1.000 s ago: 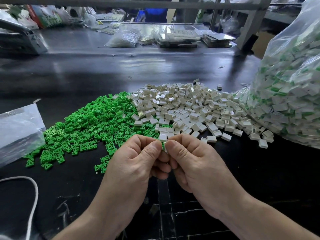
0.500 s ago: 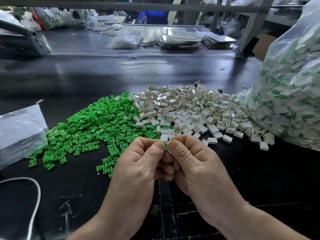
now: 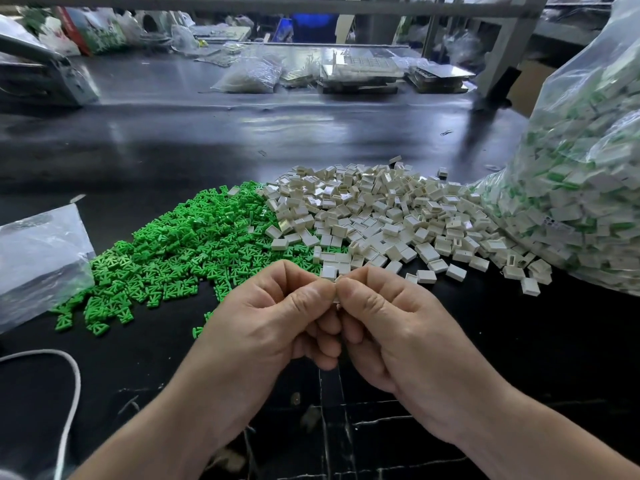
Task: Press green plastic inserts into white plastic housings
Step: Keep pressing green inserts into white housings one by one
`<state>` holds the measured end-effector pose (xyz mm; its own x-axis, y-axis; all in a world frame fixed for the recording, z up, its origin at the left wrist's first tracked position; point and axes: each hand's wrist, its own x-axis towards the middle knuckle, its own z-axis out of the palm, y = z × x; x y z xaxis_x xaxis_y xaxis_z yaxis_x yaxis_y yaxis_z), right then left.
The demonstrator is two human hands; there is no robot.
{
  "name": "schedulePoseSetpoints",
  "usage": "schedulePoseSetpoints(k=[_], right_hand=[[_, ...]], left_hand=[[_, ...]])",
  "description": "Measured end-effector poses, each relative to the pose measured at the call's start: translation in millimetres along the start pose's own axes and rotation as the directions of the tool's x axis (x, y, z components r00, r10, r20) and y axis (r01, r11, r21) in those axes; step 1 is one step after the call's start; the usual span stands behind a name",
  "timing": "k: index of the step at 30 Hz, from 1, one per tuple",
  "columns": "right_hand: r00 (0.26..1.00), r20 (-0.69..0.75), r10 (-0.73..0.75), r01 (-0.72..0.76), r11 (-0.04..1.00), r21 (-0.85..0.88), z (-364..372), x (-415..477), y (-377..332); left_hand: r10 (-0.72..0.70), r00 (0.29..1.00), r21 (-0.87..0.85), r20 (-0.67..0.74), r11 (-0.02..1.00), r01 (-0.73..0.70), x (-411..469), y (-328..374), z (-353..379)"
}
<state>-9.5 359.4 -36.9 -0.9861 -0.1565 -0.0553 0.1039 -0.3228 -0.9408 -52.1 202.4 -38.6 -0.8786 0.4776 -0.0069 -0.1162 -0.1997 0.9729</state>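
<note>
The left hand [image 3: 273, 327] and right hand [image 3: 398, 327] meet thumb to thumb above the table's near edge, both pinching a white housing [image 3: 336, 299] that is mostly hidden, its long axis seemingly upright.

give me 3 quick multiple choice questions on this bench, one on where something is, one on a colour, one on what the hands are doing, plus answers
1. Where does the heap of green plastic inserts lie relative to the heap of white plastic housings?
A) right of it
B) left of it
C) on top of it

2. What colour is the thin cord on the black table?
A) red
B) blue
C) white

3. What are the left hand and right hand doing?
A) pinching one small white plastic piece between them
B) lying flat
C) holding tools

1 B: the green heap lies left, touching the white one.
2 C: it curves white at near left.
3 A: both thumbs meet on the piece.
</note>
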Motion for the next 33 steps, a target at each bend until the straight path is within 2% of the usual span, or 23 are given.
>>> schedulePoseSetpoints(k=[3,4,5,7,9,10,16,20,23,25,27,30,33], right_hand=[[0.994,0.064,0.091,-0.088,0.995,-0.052,3.7,-0.3,1.3],[0.989,0.096,0.115,-0.107,0.991,-0.081,7.2,-0.9,3.6],[0.983,0.126,0.134,-0.119,0.986,-0.120,11.1,-2.2,6.5],[0.975,0.158,0.157,-0.121,0.969,-0.213,17.5,-5.9,11.5],[0.974,0.168,0.155,-0.102,0.952,-0.288,19.9,-9.3,14.4],[0.976,0.163,0.148,-0.091,0.946,-0.310,19.7,-10.3,15.5],[0.994,0.096,0.058,-0.017,0.921,-0.389,21.3,-11.3,23.2],[0.990,0.128,0.055,-0.015,0.954,-0.300,23.5,-10.7,14.8],[0.989,0.106,0.107,-0.099,0.993,-0.071,21.9,-5.4,8.2],[0.990,0.081,0.116,-0.118,0.993,0.019,14.3,-2.1,4.6],[0.992,0.060,0.111,-0.114,0.992,0.047,5.3,0.4,2.8],[0.993,0.041,0.114,-0.117,0.989,0.087,-0.8,1.3,2.4],[0.993,0.042,0.113,-0.117,0.989,0.095,-1.0,2.0,3.7]], left_hand=[[0.085,0.989,0.208,-0.120,0.976,-0.058,1.2,-1.2,-8.1],[0.089,0.985,0.190,-0.149,0.980,-0.060,0.1,-2.7,-7.9],[0.059,0.988,0.102,-0.140,0.994,-0.045,-1.6,-3.8,-5.0],[-0.038,0.998,-0.092,-0.040,0.995,0.034,-5.2,-3.3,6.3],[-0.092,0.995,-0.189,0.026,0.977,0.096,-8.1,-2.8,17.2],[-0.090,0.996,-0.217,0.017,0.972,0.091,-8.9,-3.0,20.9],[0.000,0.994,-0.274,-0.110,0.961,-0.031,-8.4,-1.0,29.4],[0.002,0.989,-0.229,-0.147,0.973,-0.036,-7.0,-2.7,31.1],[0.048,0.984,-0.109,-0.173,0.992,-0.067,-3.4,-2.9,25.7],[0.172,0.976,0.134,-0.132,0.979,-0.154,-4.3,-1.3,18.4],[0.300,0.951,0.347,-0.069,0.901,-0.259,-7.8,3.2,11.2],[0.385,0.923,0.464,0.002,0.817,-0.342,-9.8,7.6,5.5],[0.430,0.903,0.603,0.016,0.716,-0.352,-8.7,9.2,2.6]])
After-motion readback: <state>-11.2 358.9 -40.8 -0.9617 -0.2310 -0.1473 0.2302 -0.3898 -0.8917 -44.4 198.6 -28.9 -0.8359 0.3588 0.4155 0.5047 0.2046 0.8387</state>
